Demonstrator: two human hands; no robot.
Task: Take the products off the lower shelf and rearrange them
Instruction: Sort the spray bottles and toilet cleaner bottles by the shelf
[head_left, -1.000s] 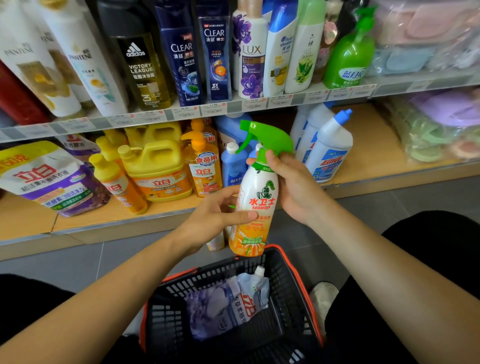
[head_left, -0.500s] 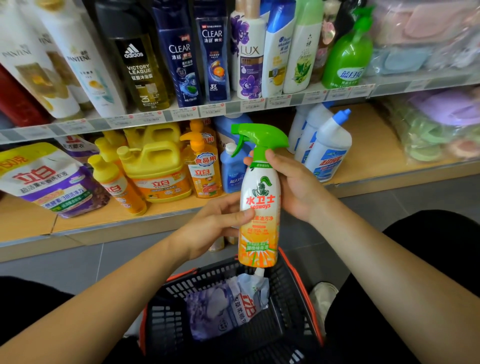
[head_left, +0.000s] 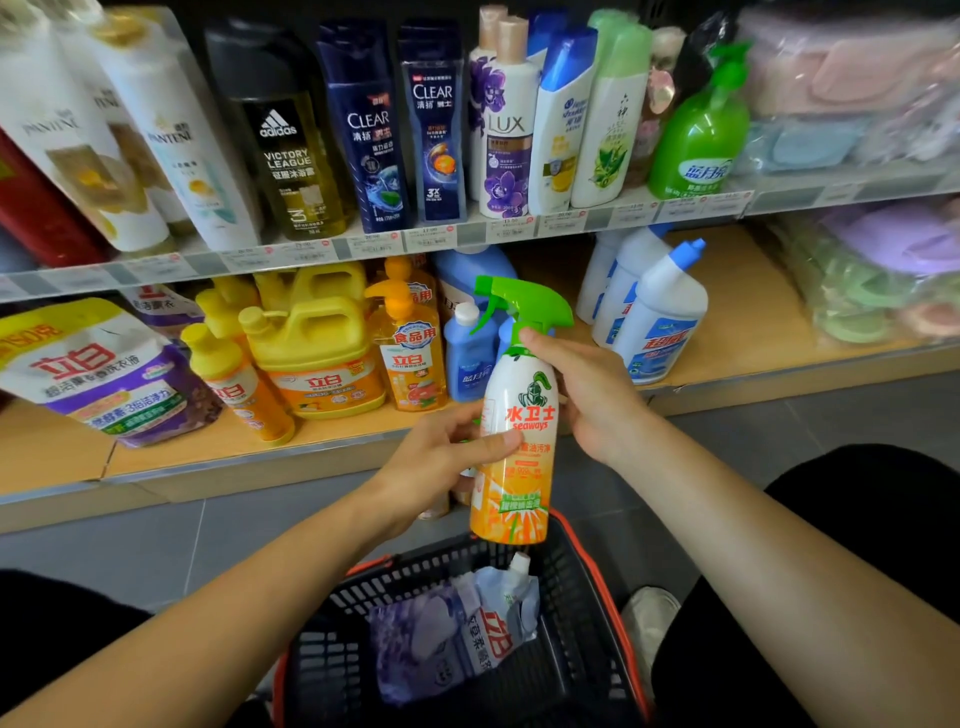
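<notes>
Upright spray bottle (head_left: 517, 426) above the basket (head_left: 587, 639), before the lower shelf (head_left: 748, 322) — right hand (head_left: 592, 400) grip curled round its neck, left hand (head_left: 441, 462) grip closed round its middle, thumb on label.

Price tags (head_left: 431, 236): print too small and blurred to read.
Spray bottle (head_left: 519, 415): back face hidden; strip of label covered by thumb of left hand (head_left: 441, 460).
Right hand (head_left: 589, 397): most fingers out of sight behind the bottle.
Blue bottles (head_left: 470, 358): partly hidden behind the spray head.
Small item (head_left: 435, 512): mostly covered by left hand, kind not determinable.
Basket (head_left: 566, 613): near rim cut off by bottom edge.
Soft packs (head_left: 857, 78): blurred, cut off at right edge, contents not determinable.
Red pack (head_left: 31, 208): cut off at left edge, kind not determinable.
</notes>
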